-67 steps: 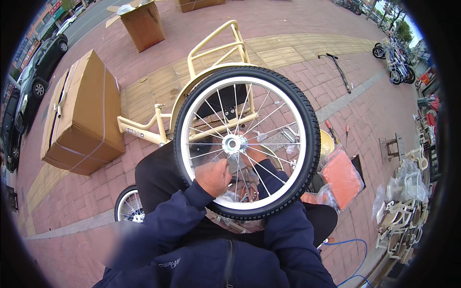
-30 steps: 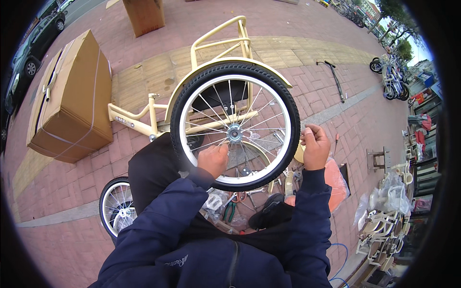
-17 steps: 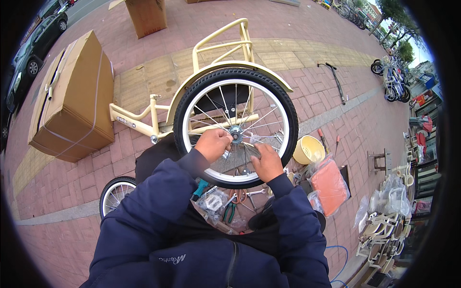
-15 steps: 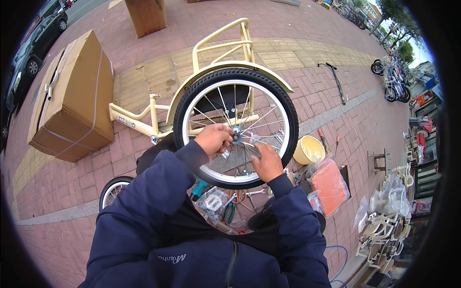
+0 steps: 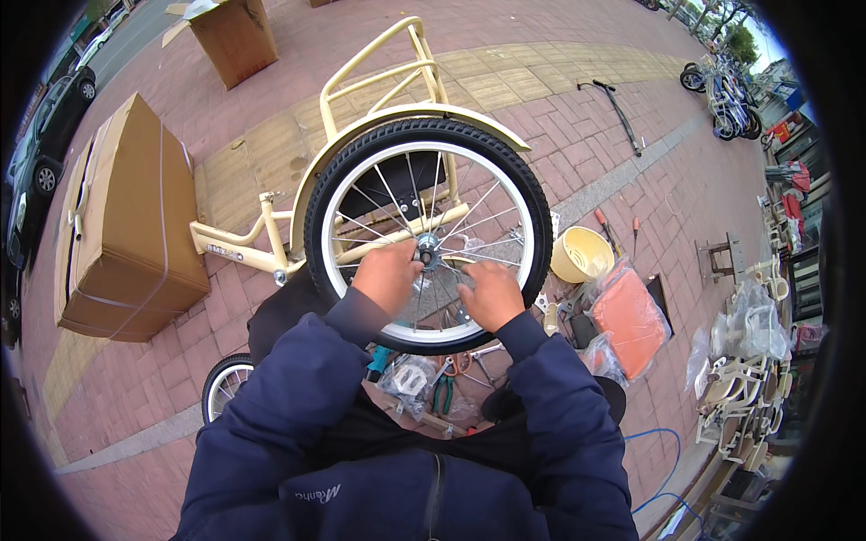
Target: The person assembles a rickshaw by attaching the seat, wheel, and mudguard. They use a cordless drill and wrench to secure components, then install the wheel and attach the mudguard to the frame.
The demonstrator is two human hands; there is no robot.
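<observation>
I see the wheel [image 5: 428, 244] in front of the cream frame [image 5: 257, 259]. The left hand [image 5: 388, 277] curls at its hub [image 5: 427, 257]; whether it pinches anything, I cannot tell. The right hand [image 5: 493, 295], thumb and fingers parted, is nearby.

White lettering [image 5: 317, 494] stands on the navy jacket [image 5: 388, 491], below the left grip [image 5: 386, 278]. Small dark lettering [image 5: 225, 252] marks the cream tube [image 5: 256, 260], to the left of that grip.

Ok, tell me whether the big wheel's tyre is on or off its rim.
On: the black tyre circles the white rim, with no gap visible between them.
</observation>
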